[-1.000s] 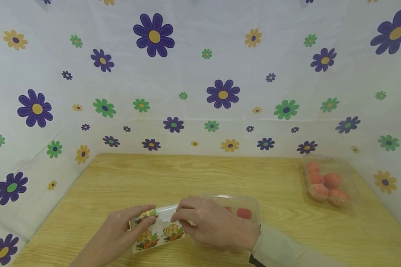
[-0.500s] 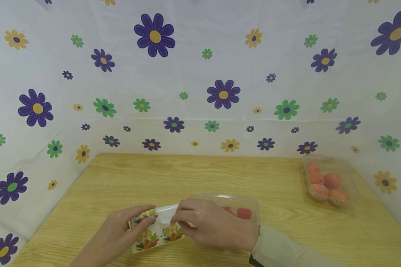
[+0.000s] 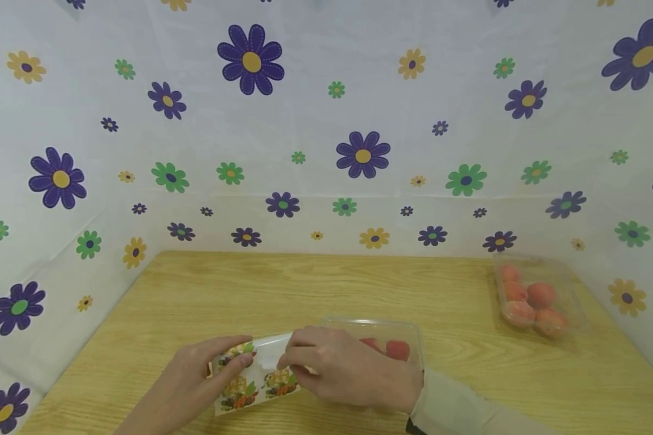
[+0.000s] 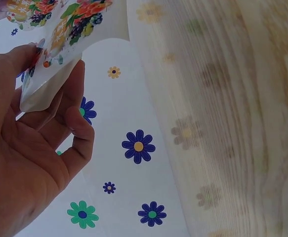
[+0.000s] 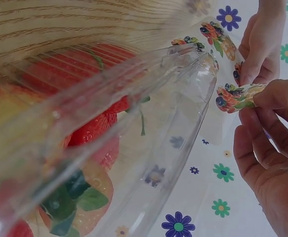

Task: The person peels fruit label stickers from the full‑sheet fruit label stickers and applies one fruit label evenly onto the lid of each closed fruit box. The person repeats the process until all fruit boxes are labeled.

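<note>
In the head view my left hand (image 3: 196, 371) holds the left end of a sheet of fruit-printed stickers (image 3: 239, 386), thumb on top and fingers behind. The left wrist view shows the sheet (image 4: 60, 64) bent between that thumb and the fingers. My right hand (image 3: 354, 368) is at the sheet's other end, pinching a fruit sticker (image 5: 235, 97) between thumb and forefinger. A glossy white patch shows on the sheet beside those fingertips. Partly hidden behind my right hand is a clear plastic box (image 3: 408, 326) with red fruit (image 3: 397, 349) inside; the right wrist view shows strawberries (image 5: 92, 131).
A second clear plastic box (image 3: 568, 281) with several orange-red round fruits (image 3: 541, 294) stands at the back right of the wooden table (image 3: 326, 284). A white flower-patterned cloth (image 3: 305, 109) rises around the back and sides of the table.
</note>
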`<state>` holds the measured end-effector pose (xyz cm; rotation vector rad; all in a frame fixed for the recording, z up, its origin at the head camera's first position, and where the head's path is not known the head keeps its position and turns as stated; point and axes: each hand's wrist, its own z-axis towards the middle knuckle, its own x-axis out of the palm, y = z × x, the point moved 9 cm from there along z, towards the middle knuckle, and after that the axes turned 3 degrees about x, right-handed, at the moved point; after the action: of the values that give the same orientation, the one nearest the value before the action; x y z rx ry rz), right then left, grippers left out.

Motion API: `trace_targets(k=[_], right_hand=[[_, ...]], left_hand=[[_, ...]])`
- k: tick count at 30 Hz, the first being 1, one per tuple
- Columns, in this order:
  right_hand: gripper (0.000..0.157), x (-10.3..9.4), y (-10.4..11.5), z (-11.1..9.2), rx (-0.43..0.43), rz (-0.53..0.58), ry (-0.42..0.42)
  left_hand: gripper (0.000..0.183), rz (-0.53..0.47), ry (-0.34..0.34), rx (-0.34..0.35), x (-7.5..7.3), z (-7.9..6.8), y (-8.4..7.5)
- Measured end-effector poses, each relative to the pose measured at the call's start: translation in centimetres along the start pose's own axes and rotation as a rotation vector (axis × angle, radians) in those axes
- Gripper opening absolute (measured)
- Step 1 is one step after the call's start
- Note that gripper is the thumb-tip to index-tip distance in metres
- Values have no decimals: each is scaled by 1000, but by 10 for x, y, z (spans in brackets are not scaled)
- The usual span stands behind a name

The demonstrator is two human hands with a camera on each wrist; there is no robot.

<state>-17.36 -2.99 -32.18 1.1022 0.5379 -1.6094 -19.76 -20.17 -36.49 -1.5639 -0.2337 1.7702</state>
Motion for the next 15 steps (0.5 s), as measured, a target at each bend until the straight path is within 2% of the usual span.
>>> trace_targets(k=[9, 15], right_hand=[[14, -1, 3, 1, -33, -15, -17], [13, -1, 5, 1, -47, -18, -23]], left_hand=[[28, 3, -8, 23, -1, -1, -1], [28, -1, -4, 15, -1, -1, 0]])
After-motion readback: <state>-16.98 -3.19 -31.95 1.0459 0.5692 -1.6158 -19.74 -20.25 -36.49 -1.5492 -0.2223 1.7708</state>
